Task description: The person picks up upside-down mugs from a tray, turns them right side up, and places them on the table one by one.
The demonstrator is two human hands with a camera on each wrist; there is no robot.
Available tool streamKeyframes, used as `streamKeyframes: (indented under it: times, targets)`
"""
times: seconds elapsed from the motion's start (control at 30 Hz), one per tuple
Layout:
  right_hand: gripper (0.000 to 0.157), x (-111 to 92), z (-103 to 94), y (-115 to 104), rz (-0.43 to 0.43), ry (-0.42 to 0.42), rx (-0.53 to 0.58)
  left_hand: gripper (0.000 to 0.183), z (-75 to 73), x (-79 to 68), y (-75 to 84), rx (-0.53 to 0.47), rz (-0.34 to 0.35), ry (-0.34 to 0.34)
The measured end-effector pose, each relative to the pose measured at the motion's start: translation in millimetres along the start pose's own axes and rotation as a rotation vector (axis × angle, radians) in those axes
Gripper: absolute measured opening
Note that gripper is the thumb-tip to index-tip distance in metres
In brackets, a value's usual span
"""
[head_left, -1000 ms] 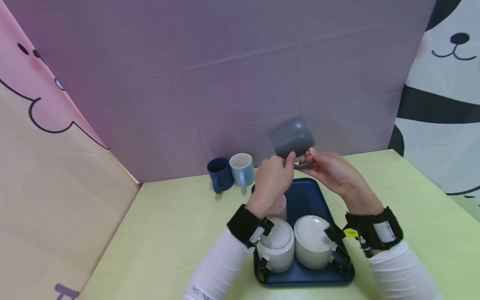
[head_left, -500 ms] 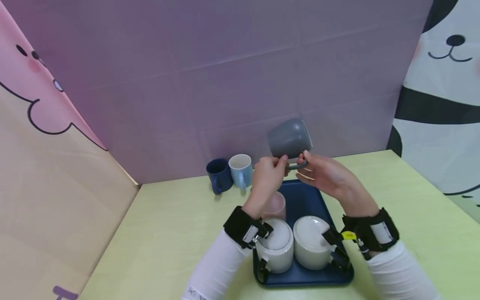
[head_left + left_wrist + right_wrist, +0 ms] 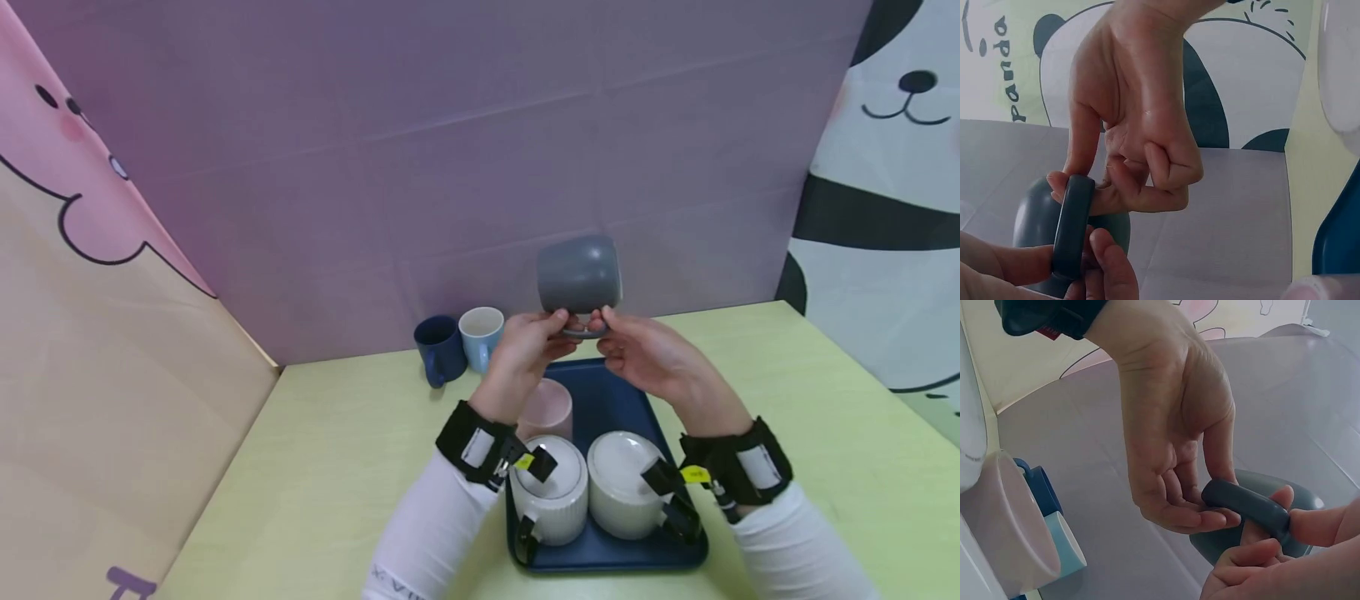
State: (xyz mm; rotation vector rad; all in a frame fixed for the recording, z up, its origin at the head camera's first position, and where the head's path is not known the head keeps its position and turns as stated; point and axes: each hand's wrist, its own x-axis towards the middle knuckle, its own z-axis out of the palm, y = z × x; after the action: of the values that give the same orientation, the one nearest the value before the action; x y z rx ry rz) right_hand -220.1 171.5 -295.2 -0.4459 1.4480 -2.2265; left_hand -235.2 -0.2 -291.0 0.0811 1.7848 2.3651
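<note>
1. The left hand (image 3: 528,350) pinches one end of the gray mug's handle (image 3: 583,332) between thumb and fingers.
2. The right hand (image 3: 652,358) pinches the handle's other end, at right.
3. The gray mug (image 3: 579,271) lies sideways in the air, above the far end of the blue tray (image 3: 611,400).
4. A pink cup (image 3: 547,407) and two white vessels (image 3: 555,510) occupy the tray.
5. Far left of it, a dark-blue mug (image 3: 442,354) stands beside a light-blue mug (image 3: 480,327).

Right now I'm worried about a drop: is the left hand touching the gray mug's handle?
Touching: the right wrist view shows the left hand with its thumb pressed against the handle.
</note>
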Motion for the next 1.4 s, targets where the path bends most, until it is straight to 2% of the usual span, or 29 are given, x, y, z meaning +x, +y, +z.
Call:
streamKeyframes:
  times: [0.2, 0.37, 0.57, 0.83, 1.0, 1.13, 1.23, 1.33, 1.4]
  targets:
    - [0.030, 3.3, -3.5, 3.6, 0.000, -0.112, 0.140, 0.013, -3.4, -0.2, 0.8, -0.213, -0.067, -0.051]
    - [0.029, 5.4, -3.4, 5.2, 0.056, -0.091, 0.204, 0.017, -4.6, -3.2, 0.5, -0.332, -0.093, -0.070]
    - [0.028, 6.8, -3.2, 8.3, 0.080, -0.069, 0.252, 0.020, -3.5, -4.1, -2.7, -0.374, -0.073, -0.064]
    - [0.042, 6.4, -7.7, 9.9, 0.129, -0.142, 0.347, 0.021, -1.2, -1.3, -3.0, -0.404, -0.024, -0.056]
    - [0.041, 4.5, -8.0, 8.1, 0.137, -0.083, 0.342, 0.020, -0.9, -0.7, 0.2, -0.374, -0.001, -0.046]
    - [0.030, 2.5, -6.8, 6.0, 0.108, 0.058, 0.246, 0.018, -3.3, 1.0, 5.4, -0.305, 0.030, -0.048]
    - [0.047, 0.4, -8.7, 4.7, 0.077, 0.132, 0.056, 0.018, -6.1, 3.8, 9.5, -0.247, 0.049, -0.048]
    - [0.071, -2.1, -12.7, 3.8, 0.051, 0.130, -0.170, 0.017, -8.9, 7.9, 12.4, -0.210, 0.067, -0.029]
    - [0.077, -3.1, -15.9, 3.9, 0.033, 0.123, -0.284, 0.016, -10.6, 10.6, 13.7, -0.192, 0.076, -0.002]
